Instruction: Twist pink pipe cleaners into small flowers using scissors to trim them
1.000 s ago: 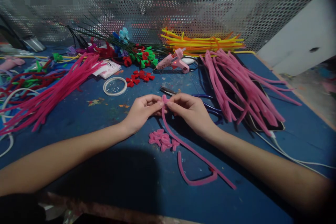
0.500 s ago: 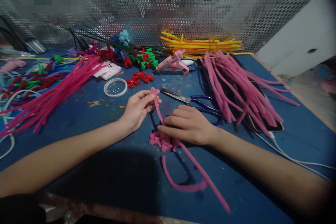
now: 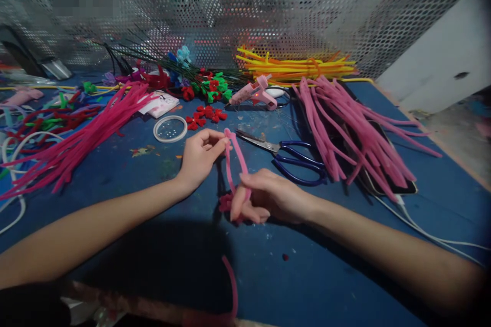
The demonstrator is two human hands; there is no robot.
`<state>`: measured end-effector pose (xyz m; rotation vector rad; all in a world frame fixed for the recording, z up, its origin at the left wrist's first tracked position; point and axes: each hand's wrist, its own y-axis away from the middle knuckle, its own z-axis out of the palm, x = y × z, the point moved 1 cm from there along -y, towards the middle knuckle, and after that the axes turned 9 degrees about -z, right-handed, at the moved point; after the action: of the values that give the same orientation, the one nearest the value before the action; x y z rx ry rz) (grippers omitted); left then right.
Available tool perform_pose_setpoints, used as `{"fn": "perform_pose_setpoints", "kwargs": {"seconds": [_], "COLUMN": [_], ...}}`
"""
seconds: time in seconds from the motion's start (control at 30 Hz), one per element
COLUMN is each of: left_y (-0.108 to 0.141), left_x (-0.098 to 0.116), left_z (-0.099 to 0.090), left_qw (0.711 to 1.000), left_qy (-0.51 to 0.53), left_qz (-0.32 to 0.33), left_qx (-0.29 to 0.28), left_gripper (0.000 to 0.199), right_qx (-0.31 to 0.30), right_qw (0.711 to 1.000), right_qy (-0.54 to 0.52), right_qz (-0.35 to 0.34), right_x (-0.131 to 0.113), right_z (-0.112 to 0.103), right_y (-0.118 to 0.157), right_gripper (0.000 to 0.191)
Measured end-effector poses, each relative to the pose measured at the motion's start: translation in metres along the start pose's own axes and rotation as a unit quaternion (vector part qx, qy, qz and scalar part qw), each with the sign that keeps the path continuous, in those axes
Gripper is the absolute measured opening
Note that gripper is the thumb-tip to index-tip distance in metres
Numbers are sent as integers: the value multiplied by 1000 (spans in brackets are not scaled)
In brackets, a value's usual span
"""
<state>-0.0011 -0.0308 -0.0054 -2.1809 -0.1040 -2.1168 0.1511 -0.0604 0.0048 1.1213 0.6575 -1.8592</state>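
Observation:
My left hand (image 3: 203,156) pinches the looped top of a pink pipe cleaner (image 3: 240,156) between thumb and fingertips. Two strands hang down from that small loop toward my right hand (image 3: 264,194), whose thumb and curled fingers grip one of them. Partly hidden behind the right fingers lies a small pile of pink pipe-cleaner flowers (image 3: 225,202). A curved pink length (image 3: 235,291) shows near the table's front edge; whether it belongs to the held piece I cannot tell. Blue-handled scissors (image 3: 299,161) rest just beyond my right hand, blades pointing left.
Bundles of hot-pink (image 3: 92,130), light pink (image 3: 364,133) and yellow pipe cleaners (image 3: 299,67) surround the work area on the blue table (image 3: 318,276). A pink glue gun (image 3: 255,93), red flowers (image 3: 205,116) and a round shallow dish (image 3: 170,129) stand behind the hands. A phone (image 3: 406,186) lies under the light pink bundle.
My right hand has turned palm-up and pulled the pink strand up beside the other. The long straight tail that crossed the table at lower right has gone from there.

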Motion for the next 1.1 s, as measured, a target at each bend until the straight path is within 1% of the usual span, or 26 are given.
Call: {"fn": "perform_pose_setpoints", "kwargs": {"seconds": [0.07, 0.13, 0.27, 0.43, 0.57, 0.7, 0.8, 0.93, 1.1], "left_y": [2, 3, 5, 7, 6, 6, 8, 11, 16], "left_x": [1, 2, 3, 5, 5, 3, 4, 5, 6], "left_z": [0, 0, -1, 0, 0, 0, 0, 1, 2], "left_qw": [999, 997, 991, 988, 988, 990, 989, 986, 976], "left_qy": [-40, -74, -114, -132, -137, -126, -131, -140, -176], "left_qz": [12, 26, 64, 79, 78, 65, 73, 90, 129], "left_qx": [-3, 3, 17, 5, 6, -1, -3, -6, -22], "left_gripper": [12, 12, 10, 10, 10, 11, 9, 7, 6], "right_qx": [-9, 0, 25, 47, 57, 39, 39, 45, 83], "right_qw": [998, 996, 995, 995, 997, 999, 999, 998, 993], "right_qy": [-47, -69, -79, -78, -49, -20, -31, -46, -76], "right_qz": [41, 54, 46, 35, 16, 9, 7, 23, 24], "right_x": [1, 2, 3, -1, -3, -1, 1, 1, -4], "right_z": [3, 4, 2, 1, 3, 6, 6, 4, 2], "right_y": [-1, -1, -1, -2, -2, 0, 0, 0, -1], "right_gripper": [45, 43, 42, 43, 42, 42, 42, 43, 41]}}
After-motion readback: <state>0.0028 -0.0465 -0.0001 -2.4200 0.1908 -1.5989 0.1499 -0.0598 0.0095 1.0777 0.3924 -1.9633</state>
